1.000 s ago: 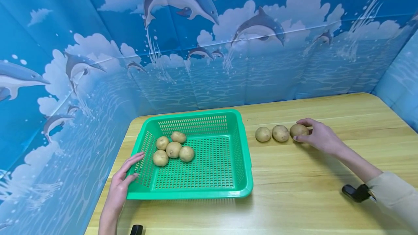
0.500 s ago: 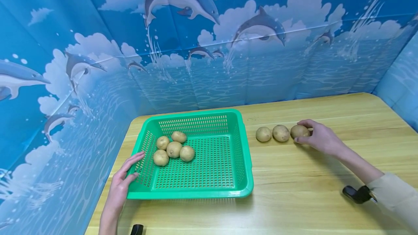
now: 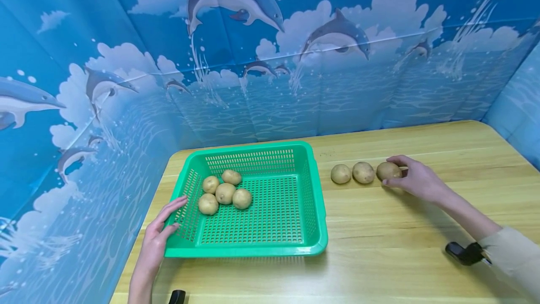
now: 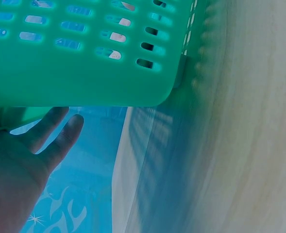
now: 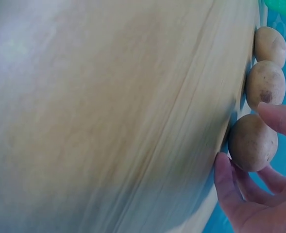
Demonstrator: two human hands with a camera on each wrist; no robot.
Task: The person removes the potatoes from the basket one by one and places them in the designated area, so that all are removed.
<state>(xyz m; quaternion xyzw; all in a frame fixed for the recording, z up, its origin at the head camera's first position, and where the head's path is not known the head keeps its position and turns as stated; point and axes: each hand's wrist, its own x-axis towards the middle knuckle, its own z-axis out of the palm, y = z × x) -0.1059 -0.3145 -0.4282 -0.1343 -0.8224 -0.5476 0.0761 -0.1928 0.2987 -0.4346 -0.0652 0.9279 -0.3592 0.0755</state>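
In the head view, my left hand [image 3: 154,238] holds the left rim of a green plastic basket [image 3: 249,251], fingertips over the wall. The left wrist view has two of its fingers [image 4: 65,136] outside, below the basket's edge. Several potatoes [image 3: 225,193] lie grouped in the basket's left half. Over on the right, my right hand [image 3: 417,179] holds a brownish potato [image 3: 388,171] on the table, thumb and fingers around it. That potato ends a row with a middle potato [image 3: 363,172] and a paler left one [image 3: 341,174].
The wooden table [image 3: 379,257] carries everything. A blue curtain [image 3: 270,83] printed with dolphins stands along its back and left. A black device [image 3: 466,253] sits at my right wrist, and another black piece [image 3: 177,297] shows near the left forearm.
My right hand and the potato it holds have shifted very slightly right, a little farther from the middle potato. The left hand and basket stay in place.
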